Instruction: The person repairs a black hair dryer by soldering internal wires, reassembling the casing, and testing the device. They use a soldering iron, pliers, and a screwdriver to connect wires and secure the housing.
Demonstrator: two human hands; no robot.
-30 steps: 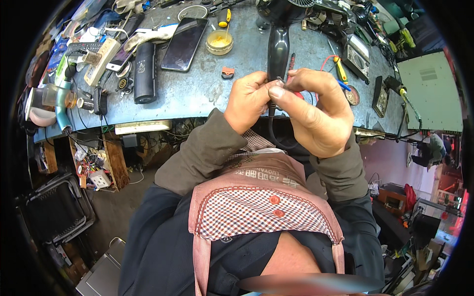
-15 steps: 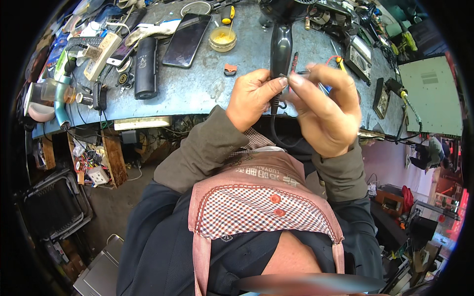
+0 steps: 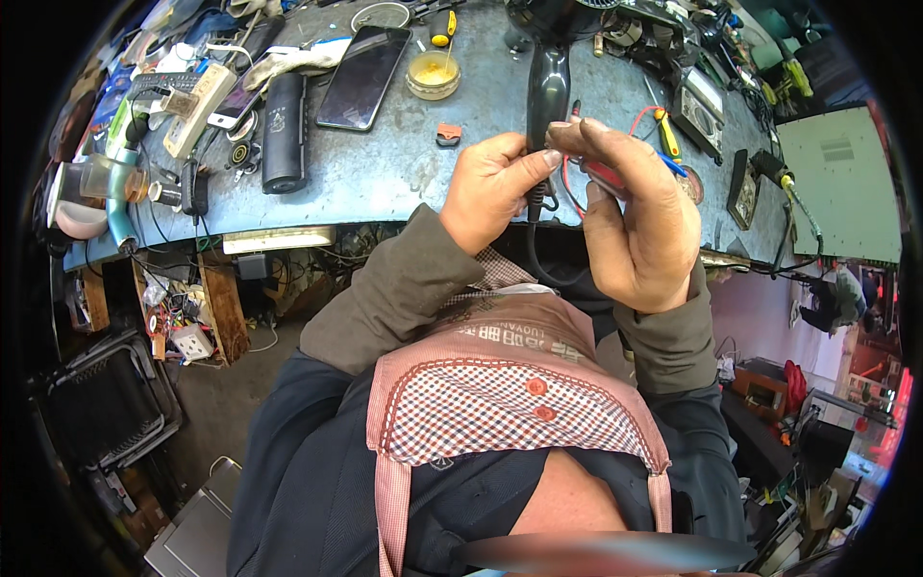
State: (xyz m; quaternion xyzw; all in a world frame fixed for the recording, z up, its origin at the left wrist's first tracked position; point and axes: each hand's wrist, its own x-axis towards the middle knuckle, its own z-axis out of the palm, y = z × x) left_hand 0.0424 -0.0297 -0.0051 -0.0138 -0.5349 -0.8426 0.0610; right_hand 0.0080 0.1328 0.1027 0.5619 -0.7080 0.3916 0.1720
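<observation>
A black hair dryer (image 3: 548, 85) extends from the top edge toward me, its cord hanging down past the bench edge. My left hand (image 3: 492, 192) is closed round the lower handle, with the thumb across the front; its other fingertips are partly hidden. Just right of the handle is my right hand (image 3: 642, 212), fingers stretched out and thumb apart, nothing visible in its grasp. Behind it, partly covered, are red and blue leads and a yellow-handled tool (image 3: 667, 137).
On the blue bench (image 3: 404, 183) lie a dark phone (image 3: 365, 79), a black cylinder (image 3: 285, 135), a jar of yellow paste (image 3: 433, 75) and a small orange-black piece (image 3: 448, 135). A multimeter (image 3: 700, 113) stands at right. Clutter crowds the left, including a power strip (image 3: 199, 111).
My right hand has drawn away from my left fingertips and its fingers have straightened, uncovering the yellow-handled tool and more of the red lead. My left hand stays in place.
</observation>
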